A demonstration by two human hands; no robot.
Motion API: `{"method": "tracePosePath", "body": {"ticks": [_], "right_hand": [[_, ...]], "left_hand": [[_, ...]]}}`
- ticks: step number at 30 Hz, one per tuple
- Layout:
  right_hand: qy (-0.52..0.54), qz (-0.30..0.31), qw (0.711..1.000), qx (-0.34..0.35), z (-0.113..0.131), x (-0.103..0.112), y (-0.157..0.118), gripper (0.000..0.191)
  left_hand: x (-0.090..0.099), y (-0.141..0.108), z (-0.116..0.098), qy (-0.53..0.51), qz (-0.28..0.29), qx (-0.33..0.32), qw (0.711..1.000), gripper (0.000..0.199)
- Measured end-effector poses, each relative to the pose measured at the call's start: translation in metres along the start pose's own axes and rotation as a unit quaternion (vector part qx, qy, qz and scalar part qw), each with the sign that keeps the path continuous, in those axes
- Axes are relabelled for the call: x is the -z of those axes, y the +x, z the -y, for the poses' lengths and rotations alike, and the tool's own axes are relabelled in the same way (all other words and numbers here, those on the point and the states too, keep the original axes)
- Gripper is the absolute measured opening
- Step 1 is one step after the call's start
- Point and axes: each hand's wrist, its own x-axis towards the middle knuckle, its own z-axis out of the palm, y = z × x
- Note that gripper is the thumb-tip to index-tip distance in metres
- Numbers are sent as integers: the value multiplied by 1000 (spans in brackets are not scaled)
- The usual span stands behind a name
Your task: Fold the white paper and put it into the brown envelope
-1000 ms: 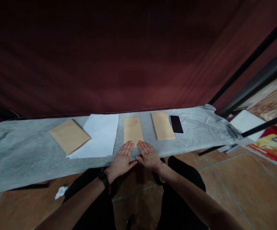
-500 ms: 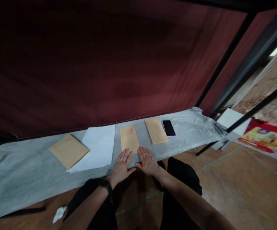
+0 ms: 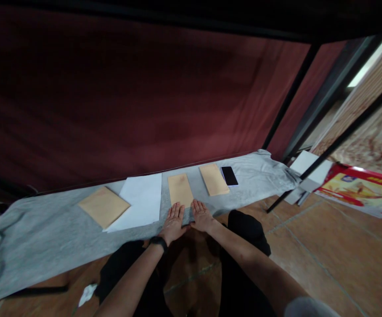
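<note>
A tan paper envelope (image 3: pixel 180 189) lies flat on the grey cloth (image 3: pixel 55 237) in front of me. My left hand (image 3: pixel 173 222) rests flat at its near left corner, fingers stretched out. At the near right corner lies my right hand (image 3: pixel 202 216), also flat with straight fingers. Both thumbs point inward and come close together at the cloth's near edge. To the right is a stack of tan envelopes (image 3: pixel 214 179). On the left, another tan paper piece (image 3: pixel 105 207) overlaps white paper sheets (image 3: pixel 141 204).
A dark-screened phone (image 3: pixel 229 176) lies right of the stack. Dark red fabric (image 3: pixel 144 101) hangs behind the cloth. Black metal bars (image 3: pixel 291 97) stand at the right, near a red and yellow box (image 3: pixel 362 189) on the tiled floor. A crumpled white tissue (image 3: pixel 87 295) lies below left.
The camera view has tilted and shifted slightly. My hands stay at the envelope's near edge, and the thumbs have drawn closer together. The papers and phone lie as before.
</note>
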Motion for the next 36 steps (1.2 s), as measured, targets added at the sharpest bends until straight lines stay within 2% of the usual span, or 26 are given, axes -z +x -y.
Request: {"method": "tracePosePath", "body": {"ticks": [7, 13, 16, 19, 26, 31, 36], "right_hand": [[37, 1, 999, -29, 2, 4, 10, 78], [84, -65, 992, 65, 11, 3, 9, 60], [88, -77, 992, 57, 15, -7, 8, 61], [81, -101, 990, 49, 14, -16, 7, 63], [67, -105, 991, 48, 6, -20, 4, 70], [57, -93, 994, 29, 9, -18, 4, 74], [45, -82, 996, 11, 16, -13, 15, 66]], "left_hand": [[-3, 0, 2, 1, -5, -5, 1000, 83], [-1, -1, -3, 15, 15, 9, 1000, 89], [-3, -2, -2, 16, 8, 5, 1000, 89], [-8, -3, 2, 5, -21, -8, 1000, 86], [-17, -8, 12, -9, -69, -21, 997, 83], [-23, -11, 16, -18, -80, 11, 997, 71], [-24, 0, 17, -73, -106, 94, 987, 52]]}}
